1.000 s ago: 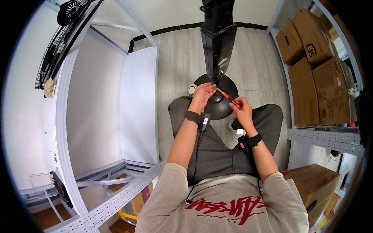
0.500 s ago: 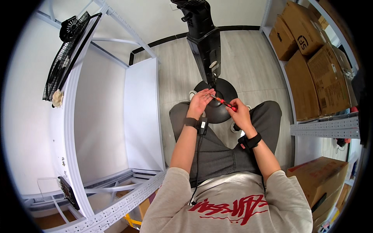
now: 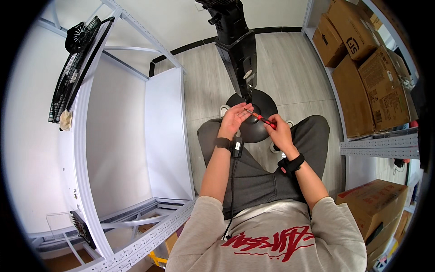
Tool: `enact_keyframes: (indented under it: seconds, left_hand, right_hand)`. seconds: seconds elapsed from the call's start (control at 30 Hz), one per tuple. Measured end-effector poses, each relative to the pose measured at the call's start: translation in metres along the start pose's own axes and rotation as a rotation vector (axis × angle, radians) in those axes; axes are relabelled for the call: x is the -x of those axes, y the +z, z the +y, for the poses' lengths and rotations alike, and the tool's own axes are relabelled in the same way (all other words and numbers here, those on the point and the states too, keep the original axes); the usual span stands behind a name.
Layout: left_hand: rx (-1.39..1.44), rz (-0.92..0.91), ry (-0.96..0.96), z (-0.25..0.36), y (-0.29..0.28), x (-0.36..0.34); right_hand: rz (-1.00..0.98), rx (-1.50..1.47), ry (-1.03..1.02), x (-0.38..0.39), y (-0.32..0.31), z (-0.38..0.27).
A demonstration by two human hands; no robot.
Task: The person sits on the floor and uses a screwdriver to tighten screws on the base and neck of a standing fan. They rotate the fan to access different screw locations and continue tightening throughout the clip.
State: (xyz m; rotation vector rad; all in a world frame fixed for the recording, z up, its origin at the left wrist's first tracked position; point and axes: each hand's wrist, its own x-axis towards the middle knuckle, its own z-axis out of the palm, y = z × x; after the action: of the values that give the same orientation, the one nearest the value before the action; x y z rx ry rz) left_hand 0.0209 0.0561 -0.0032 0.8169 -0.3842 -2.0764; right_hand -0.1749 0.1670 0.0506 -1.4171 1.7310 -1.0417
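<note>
My right hand is closed around a red-and-black screwdriver, its shaft angled up and left. My left hand is palm up beside the screwdriver's tip, its fingers stretched out and loosely bent. Whether a small part rests at those fingertips is too small to tell. Just past both hands stands a tall black column-shaped appliance, its lower end narrowing to a joint over a round black base. The base sits on the floor between my feet, partly covered by my hands.
White metal shelving fills the left side, with a black wire grille on top. To the right, a rack holds stacked cardboard boxes, and another cardboard box stands lower down. A cable runs from my left wristband along my lap.
The view has shifted very slightly. My hands and the screwdriver keep nearly the same place over the base.
</note>
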Motion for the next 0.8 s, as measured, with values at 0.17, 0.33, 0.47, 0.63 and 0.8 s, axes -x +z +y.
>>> enact_keyframes:
  seconds: [0.17, 0.33, 0.47, 0.63, 0.8]
  left_hand:
    - [-0.042, -0.007, 0.011, -0.001, 0.0, -0.002]
    - [-0.108, -0.007, 0.025, -0.004, -0.006, -0.007]
    - [-0.131, 0.011, 0.03, -0.006, -0.008, -0.007]
    - [-0.174, 0.0, 0.05, -0.006, -0.008, -0.007]
    - [-0.163, -0.003, 0.065, -0.003, 0.005, -0.003]
  right_hand:
    - [-0.01, -0.006, 0.018, -0.003, -0.001, 0.003]
    - [0.009, -0.006, -0.001, -0.002, 0.0, 0.002]
    - [0.015, -0.007, 0.02, -0.001, -0.001, -0.002]
    - [0.023, -0.01, 0.002, -0.001, 0.0, -0.001]
    - [0.018, 0.003, -0.005, 0.0, -0.001, -0.001]
